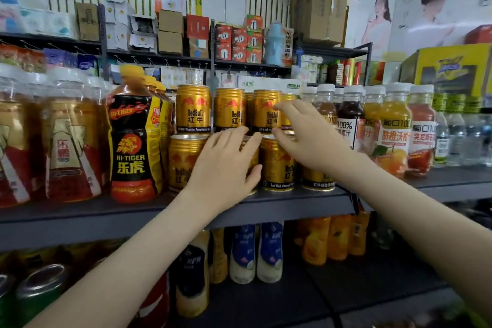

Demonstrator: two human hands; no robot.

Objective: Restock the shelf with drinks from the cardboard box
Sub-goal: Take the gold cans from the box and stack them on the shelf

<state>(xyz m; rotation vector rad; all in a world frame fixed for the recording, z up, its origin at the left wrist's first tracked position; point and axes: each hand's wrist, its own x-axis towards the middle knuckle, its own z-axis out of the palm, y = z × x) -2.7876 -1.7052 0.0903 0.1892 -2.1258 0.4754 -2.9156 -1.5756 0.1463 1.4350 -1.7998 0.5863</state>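
Observation:
Gold Red Bull cans stand in two stacked rows on the grey shelf [292,205]. My left hand [226,165] curls round a lower-row gold can [251,153], fingers over its top and thumb on its side. My right hand [308,136] reaches in with straight, spread fingers. Its fingertips touch an upper-row can [266,114], and its thumb lies near the top of a lower can [278,165]. Another lower can [186,162] and two upper cans [193,109] [229,110] stand to the left. The cardboard box with drinks is not in view.
Hi-Tiger bottles [135,141] and large tea bottles [72,136] crowd the left. Juice bottles [394,128] and water bottles [458,136] stand on the right. A lower shelf holds more bottles [269,253]. Small boxes [170,32] and a large carton [322,8] sit on top.

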